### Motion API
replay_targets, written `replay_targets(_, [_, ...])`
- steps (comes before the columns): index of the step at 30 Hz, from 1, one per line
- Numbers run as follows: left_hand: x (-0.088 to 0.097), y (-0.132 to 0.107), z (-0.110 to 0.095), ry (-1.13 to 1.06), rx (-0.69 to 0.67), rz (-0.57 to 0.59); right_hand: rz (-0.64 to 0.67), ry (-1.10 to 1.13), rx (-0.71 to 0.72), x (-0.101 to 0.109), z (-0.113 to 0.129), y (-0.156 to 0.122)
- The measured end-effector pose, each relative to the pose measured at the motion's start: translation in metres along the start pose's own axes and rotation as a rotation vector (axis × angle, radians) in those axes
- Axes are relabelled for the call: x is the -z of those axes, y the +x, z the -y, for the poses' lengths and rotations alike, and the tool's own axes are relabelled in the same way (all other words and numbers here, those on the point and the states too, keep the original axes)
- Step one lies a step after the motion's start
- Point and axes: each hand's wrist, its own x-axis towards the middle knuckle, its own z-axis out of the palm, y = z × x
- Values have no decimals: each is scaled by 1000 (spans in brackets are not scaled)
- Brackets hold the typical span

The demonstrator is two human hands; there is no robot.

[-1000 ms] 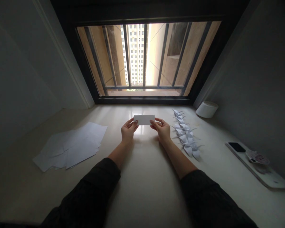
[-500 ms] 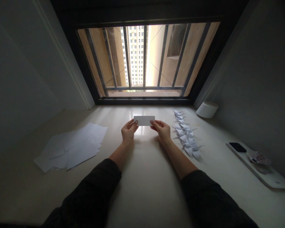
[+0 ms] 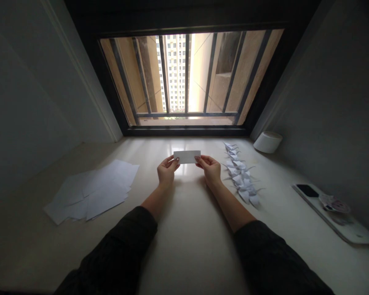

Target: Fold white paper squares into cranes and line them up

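- Barely anything has changed in the head view over the last second: my strip (image 3: 187, 157) sits a touch lower, but the window (image 3: 187, 73) has dipped a little too, so I judge that my head tilted rather than that my hands moved.
- My left hand (image 3: 166, 169) is clamped on the strip's left end, thumb in front, fingers behind.
- My right hand (image 3: 211, 169) pinches the other end the same way; the hands are apart, with the strip level between them, in front of the window.
- Its outline is the same, with no new crease that I can see, so I take the work to be at a brief pause.
- To my left, the sheets (image 3: 107, 188) lie spread as they did; to my right, the cranes (image 3: 244, 194) keep their row, and the phone (image 3: 346, 229) lies beyond them.
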Motion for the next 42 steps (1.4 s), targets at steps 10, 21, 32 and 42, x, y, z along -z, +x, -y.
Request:
replay_targets(10, [2,-1,-1,28,-4,55,14,-5,14,0,0,0])
replay_targets(21, [3,-4,2,130,78,235,31,-19,34,0,3,0])
replay_targets(32, [2,-5,4,99,57,189,130,-63,70,-1,0,0])
replay_targets(42, [4,-5,5,136,-45,222,317,-234,-42,-6,5,-11])
